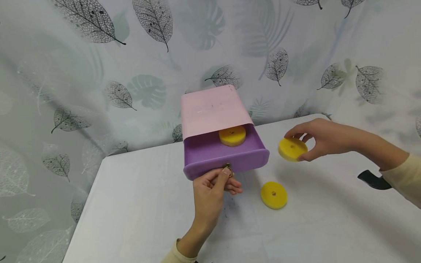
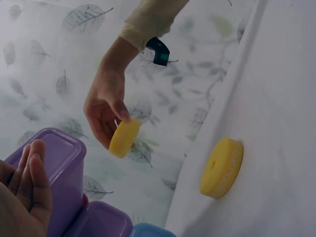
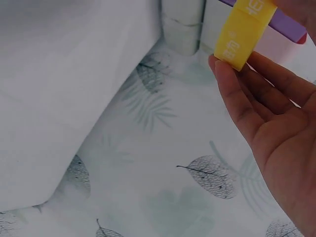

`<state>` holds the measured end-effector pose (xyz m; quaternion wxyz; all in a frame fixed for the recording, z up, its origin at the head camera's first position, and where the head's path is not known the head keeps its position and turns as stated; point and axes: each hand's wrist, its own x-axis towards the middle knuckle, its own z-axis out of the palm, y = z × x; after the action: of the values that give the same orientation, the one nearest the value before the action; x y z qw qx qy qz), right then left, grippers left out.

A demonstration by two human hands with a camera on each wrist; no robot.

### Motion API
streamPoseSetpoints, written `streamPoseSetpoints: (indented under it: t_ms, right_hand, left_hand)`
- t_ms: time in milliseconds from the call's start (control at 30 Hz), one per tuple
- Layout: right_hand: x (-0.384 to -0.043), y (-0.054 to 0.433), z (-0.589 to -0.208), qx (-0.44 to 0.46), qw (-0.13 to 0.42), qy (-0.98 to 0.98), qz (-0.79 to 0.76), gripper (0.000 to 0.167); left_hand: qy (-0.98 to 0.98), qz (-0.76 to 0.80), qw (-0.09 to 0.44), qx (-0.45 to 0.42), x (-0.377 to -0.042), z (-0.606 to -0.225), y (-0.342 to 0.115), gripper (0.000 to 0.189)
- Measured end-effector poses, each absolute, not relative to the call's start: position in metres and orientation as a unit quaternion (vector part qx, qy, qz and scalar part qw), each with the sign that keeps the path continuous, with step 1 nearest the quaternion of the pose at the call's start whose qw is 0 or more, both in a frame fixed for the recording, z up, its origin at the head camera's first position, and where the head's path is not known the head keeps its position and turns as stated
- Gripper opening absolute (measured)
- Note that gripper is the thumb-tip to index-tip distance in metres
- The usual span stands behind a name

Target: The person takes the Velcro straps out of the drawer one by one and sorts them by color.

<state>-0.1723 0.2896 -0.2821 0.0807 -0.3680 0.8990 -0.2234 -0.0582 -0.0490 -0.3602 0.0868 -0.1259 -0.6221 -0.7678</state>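
A pink cabinet [image 1: 213, 109] has its purple drawer [image 1: 207, 162] pulled part way out. At the drawer front, my left hand [image 1: 210, 193] pinches a small brass ring pull [image 1: 229, 171] between thumb and forefinger. Inside the drawer, toward its back right, lies one thick yellow disc [image 1: 232, 136] with a small centre hole. To the right of the drawer, my right hand [image 1: 323, 137] grips a second yellow disc [image 1: 292, 149] by its edge, above the table; white lettering marks its rim in the right wrist view. A third yellow disc [image 1: 274, 195] lies flat on the table below it.
The white-covered table [image 1: 138, 197] stands before a leaf-patterned curtain [image 1: 158, 73]. A dark curved object [image 1: 374, 180] shows beside the right sleeve. In the left wrist view, a lower purple front [image 2: 101, 221] and a blue one [image 2: 150, 230] appear beneath the drawer.
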Motion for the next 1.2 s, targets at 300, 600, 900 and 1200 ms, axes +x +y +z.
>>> streamPoseSetpoints:
  t_ms: [300, 600, 900, 1200]
  right_hand:
    - [-0.172, 0.297, -0.302, -0.349, 0.119, 0.899, -0.235, 0.055]
    - [-0.164, 0.306, -0.332, -0.330, 0.156, 0.898, -0.246, 0.058]
    - [-0.159, 0.313, -0.353, -0.335, 0.167, 0.895, -0.244, 0.059]
    - [-0.150, 0.317, -0.369, -0.333, 0.187, 0.892, -0.244, 0.059]
  left_hand:
    - [-0.620, -0.770, 0.081, -0.126, -0.059, -0.361, -0.049, 0.028]
    - [-0.623, -0.768, 0.082, -0.123, -0.059, -0.362, -0.049, 0.027]
    - [-0.622, -0.767, 0.089, -0.130, -0.060, -0.361, -0.049, 0.027]
    - [-0.621, -0.770, 0.082, -0.121, -0.058, -0.360, -0.049, 0.027]
